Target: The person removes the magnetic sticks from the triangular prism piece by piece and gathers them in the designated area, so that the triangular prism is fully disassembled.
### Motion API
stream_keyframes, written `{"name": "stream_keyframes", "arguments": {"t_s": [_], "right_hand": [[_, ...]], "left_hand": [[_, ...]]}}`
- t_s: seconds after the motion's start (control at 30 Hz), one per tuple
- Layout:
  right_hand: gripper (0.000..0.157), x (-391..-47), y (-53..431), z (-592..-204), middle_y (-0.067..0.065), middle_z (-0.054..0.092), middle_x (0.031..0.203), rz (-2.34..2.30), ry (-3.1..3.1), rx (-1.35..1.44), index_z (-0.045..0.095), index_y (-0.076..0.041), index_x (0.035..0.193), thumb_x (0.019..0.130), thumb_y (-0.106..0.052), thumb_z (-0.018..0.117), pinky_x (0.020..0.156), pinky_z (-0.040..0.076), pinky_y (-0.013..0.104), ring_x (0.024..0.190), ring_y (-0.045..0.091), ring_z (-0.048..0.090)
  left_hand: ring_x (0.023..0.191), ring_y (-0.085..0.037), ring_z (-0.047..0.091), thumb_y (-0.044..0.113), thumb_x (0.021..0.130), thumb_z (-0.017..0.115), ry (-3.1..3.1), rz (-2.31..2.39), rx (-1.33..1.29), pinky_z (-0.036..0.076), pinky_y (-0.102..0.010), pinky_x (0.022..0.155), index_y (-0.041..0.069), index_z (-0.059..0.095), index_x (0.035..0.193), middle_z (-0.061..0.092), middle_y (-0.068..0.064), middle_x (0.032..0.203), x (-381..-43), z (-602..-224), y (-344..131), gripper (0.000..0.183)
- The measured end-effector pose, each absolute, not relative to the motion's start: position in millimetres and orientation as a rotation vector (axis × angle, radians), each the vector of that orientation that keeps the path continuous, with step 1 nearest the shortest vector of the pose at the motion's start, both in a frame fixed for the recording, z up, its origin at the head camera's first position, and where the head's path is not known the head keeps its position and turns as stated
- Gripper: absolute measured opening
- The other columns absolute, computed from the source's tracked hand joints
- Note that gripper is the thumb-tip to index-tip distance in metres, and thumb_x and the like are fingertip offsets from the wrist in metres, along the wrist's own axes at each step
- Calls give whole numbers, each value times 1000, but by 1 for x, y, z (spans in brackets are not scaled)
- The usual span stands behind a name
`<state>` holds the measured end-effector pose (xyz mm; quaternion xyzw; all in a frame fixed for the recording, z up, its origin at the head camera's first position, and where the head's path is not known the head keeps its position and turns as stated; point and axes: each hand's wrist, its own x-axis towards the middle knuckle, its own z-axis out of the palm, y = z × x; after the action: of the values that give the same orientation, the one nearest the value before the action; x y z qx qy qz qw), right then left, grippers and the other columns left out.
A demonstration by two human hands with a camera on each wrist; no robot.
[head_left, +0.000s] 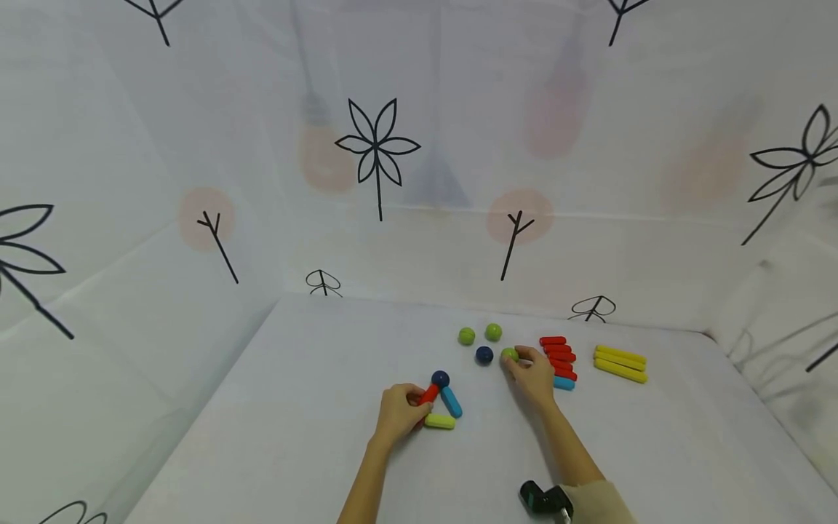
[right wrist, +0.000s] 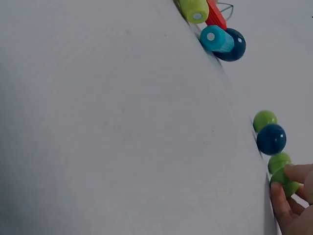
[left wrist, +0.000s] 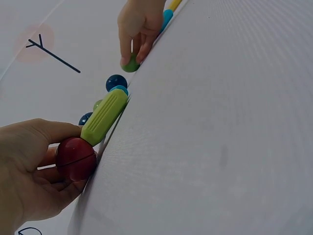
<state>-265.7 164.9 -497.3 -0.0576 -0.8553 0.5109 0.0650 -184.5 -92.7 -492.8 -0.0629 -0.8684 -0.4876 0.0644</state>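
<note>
My left hand (head_left: pixel 401 413) curls its thumb and fingers round a red ball (left wrist: pixel 76 159). A lime-green rod (head_left: pixel 440 421) sticks out from that ball along the table. From beside the same hand a red rod (head_left: pixel 428 394) runs up to a dark blue ball (head_left: pixel 441 378), where a light blue rod (head_left: pixel 452 402) also meets it. Whether the light blue rod touches the lime-green one I cannot tell. Farther right, my right hand (head_left: pixel 533 377) pinches a green ball (right wrist: pixel 284 182) between thumb and fingers, at table level.
Two more green balls (head_left: pixel 467 335) and a loose dark blue ball (head_left: pixel 484 355) lie left of the right hand. Beyond it are several red rods (head_left: pixel 558 349), a blue rod (head_left: pixel 564 383) and yellow rods (head_left: pixel 620 364). A black device (head_left: pixel 545 499) sits by the right sleeve.
</note>
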Motion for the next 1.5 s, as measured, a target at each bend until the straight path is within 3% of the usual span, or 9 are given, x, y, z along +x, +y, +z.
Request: {"name": "stream_keyframes", "arguments": {"t_s": [0.1,0.33,0.73,1.0,1.33,1.5], "right_hand": [[43,-270,165,-497,25,54,123,1555,-2589,-178,52,4,126,91,-18,62,86,51,38,103,36,56],[45,-277,166,-499,25,54,125,1608,-2587,-125,51,4,128,90,-18,63,79,53,30,104,36,56],[43,-285,164,-504,27,55,124,1637,-2591,-16,51,5,128,90,-11,62,86,51,37,107,38,57],[49,-277,163,-503,27,47,132,1717,-2595,-112,41,2,138,92,-9,57,91,48,39,112,38,55],[54,-255,167,-498,25,44,134,1673,-2642,-193,35,-2,141,92,-12,58,89,50,38,105,36,58],[55,-245,167,-495,24,47,128,1656,-2661,-152,37,-4,140,91,-16,60,79,53,30,95,31,61]], "left_hand": [[67,-13,56,6,76,74,-2628,-1477,-181,49,-21,59,-6,68,91,64,-7,75,-185,-493,-93,20],[68,-13,55,8,77,73,-2637,-1478,-164,49,-22,61,-4,68,91,63,-6,76,-185,-493,-92,19],[69,-12,54,9,77,73,-2632,-1501,-138,47,-21,59,-4,68,91,63,-5,77,-184,-496,-94,20],[70,-13,55,10,78,72,-2636,-1509,-143,48,-22,61,-4,68,93,63,-5,78,-186,-497,-93,21],[70,-12,55,9,78,72,-2634,-1500,-183,48,-22,62,-4,69,93,64,-5,77,-185,-495,-93,20],[70,-11,54,8,78,72,-2650,-1487,-215,48,-22,62,-4,70,94,65,-5,78,-185,-494,-93,20]]}}
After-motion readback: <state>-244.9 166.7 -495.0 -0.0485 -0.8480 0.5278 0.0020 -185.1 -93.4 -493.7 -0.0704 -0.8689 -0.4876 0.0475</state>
